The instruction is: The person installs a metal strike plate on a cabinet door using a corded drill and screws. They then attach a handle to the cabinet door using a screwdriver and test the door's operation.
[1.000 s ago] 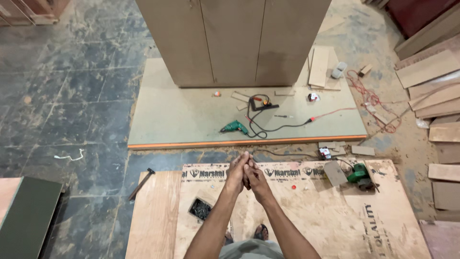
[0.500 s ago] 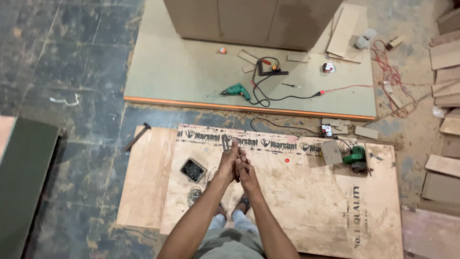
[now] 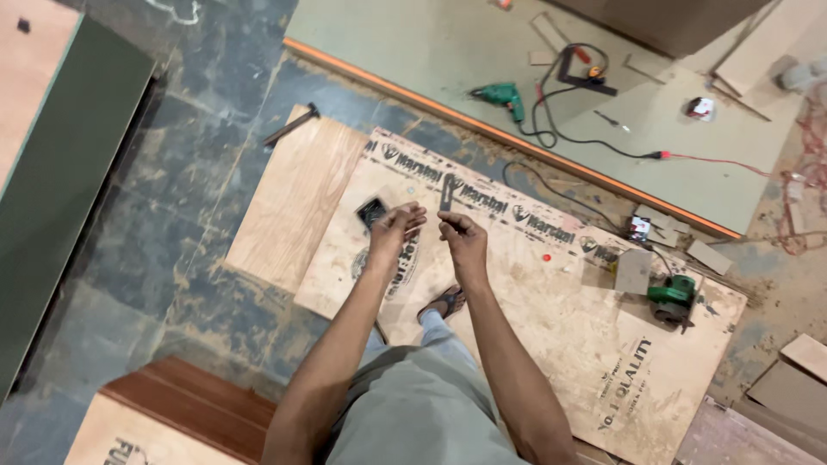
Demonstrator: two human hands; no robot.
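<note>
Both hands are raised over the plywood sheet (image 3: 551, 327) on the floor: the left hand (image 3: 394, 226) half-open with fingers spread, the right hand (image 3: 461, 234) curled, whether around something small I cannot tell. A dark phone (image 3: 372, 211) lies just beside the left hand; judging by this, the hands are between grips, and any pick-up calls for stooping.

Matt, rough plywood sheet (image 3: 551, 327); green plastic drill (image 3: 500, 95)

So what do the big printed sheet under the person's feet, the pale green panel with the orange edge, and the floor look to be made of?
The big printed tan sheet looks like raw plywood: visible grain, matt, dusty, unfinished. The pale green panel with the orange edge seems to be a laminated or film-faced board, smooth and even in colour; its core is not visible. The blue-grey mottled floor looks like worn stone or concrete, with blotchy patches and joint lines.
</note>
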